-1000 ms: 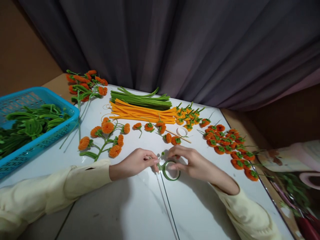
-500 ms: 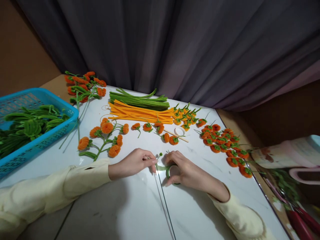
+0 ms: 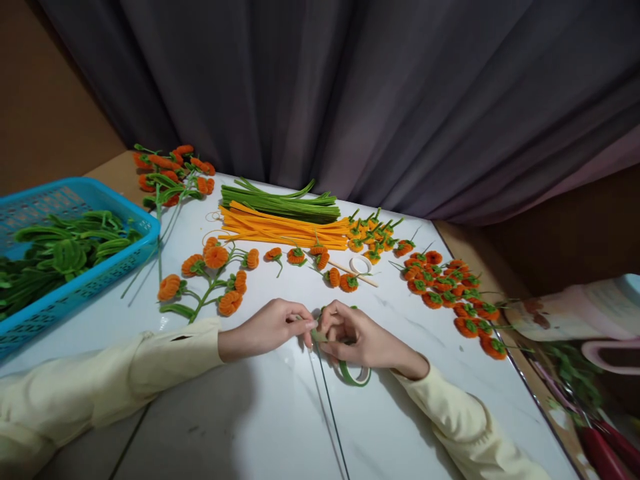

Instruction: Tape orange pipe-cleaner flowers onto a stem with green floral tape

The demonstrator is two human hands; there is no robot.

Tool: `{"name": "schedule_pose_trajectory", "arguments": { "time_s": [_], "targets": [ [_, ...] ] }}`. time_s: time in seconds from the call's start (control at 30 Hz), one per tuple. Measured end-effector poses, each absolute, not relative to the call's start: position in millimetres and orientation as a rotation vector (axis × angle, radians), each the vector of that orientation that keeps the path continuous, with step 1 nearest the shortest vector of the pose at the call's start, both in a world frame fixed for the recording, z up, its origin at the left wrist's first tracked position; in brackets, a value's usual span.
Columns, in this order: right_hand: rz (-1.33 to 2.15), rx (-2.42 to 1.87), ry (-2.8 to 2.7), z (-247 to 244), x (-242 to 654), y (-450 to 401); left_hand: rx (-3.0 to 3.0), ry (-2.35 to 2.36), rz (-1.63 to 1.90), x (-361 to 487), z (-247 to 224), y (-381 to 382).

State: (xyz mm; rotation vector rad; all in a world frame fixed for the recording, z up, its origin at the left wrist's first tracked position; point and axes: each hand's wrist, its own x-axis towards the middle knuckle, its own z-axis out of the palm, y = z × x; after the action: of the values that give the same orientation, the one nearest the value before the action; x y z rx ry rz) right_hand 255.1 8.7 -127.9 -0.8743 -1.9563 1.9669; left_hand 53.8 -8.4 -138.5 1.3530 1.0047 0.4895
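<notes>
Between thumb and fingers, my left hand pinches the top of a long thin dark wire, which runs down toward the bottom edge. My right hand is right beside it, its fingers closed on the free end of green tape. The green tape roll hangs or rests just below my right hand; part of it is hidden. Ahead of my left hand lies a green stem bearing several orange pumpkin-like pieces.
A blue basket of green fuzzy pieces stands left. Orange strips and green strips lie at the back. Small orange pumpkins cluster right, near a white ring. A pale cup is at far right.
My right hand has moved left toward my left hand and gone from around the tape roll to the tape's end. The roll now shows below the hand. My left hand has barely moved.
</notes>
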Motion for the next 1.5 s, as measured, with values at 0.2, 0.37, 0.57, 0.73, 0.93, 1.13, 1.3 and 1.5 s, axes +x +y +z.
{"name": "schedule_pose_trajectory", "arguments": {
  "time_s": [0.2, 0.37, 0.57, 0.73, 0.93, 1.13, 1.3, 1.5],
  "targets": [
    [2.238, -0.922, -1.637, -121, 253, 8, 1.324, 1.006, 0.498, 53, -138, -9],
    [2.194, -1.168, -1.491, -118, 251, 6, 1.330, 1.026, 0.495, 54, -136, -10],
    [2.340, -1.177, -1.492, -121, 249, 9, 1.362, 1.035, 0.479, 54, -136, -11],
    [2.339, -1.222, -1.674, -122, 249, 12, 1.369, 1.024, 0.509, 54, -139, -12],
    [2.185, -1.256, -1.827, -117, 247, 9, 1.445, 1.029, 0.502, 54, -142, -15],
    [2.077, -1.284, -1.890, -118, 245, 3, 1.486, 1.035, 0.492, 54, -140, -15],
    [2.083, -1.320, -1.799, -121, 243, -1, 1.510, 1.020, 0.487, 53, -140, -14],
    [2.110, -1.326, -1.753, -123, 243, -4, 1.478, 0.940, 0.453, 52, -136, -11]
  ]
}}
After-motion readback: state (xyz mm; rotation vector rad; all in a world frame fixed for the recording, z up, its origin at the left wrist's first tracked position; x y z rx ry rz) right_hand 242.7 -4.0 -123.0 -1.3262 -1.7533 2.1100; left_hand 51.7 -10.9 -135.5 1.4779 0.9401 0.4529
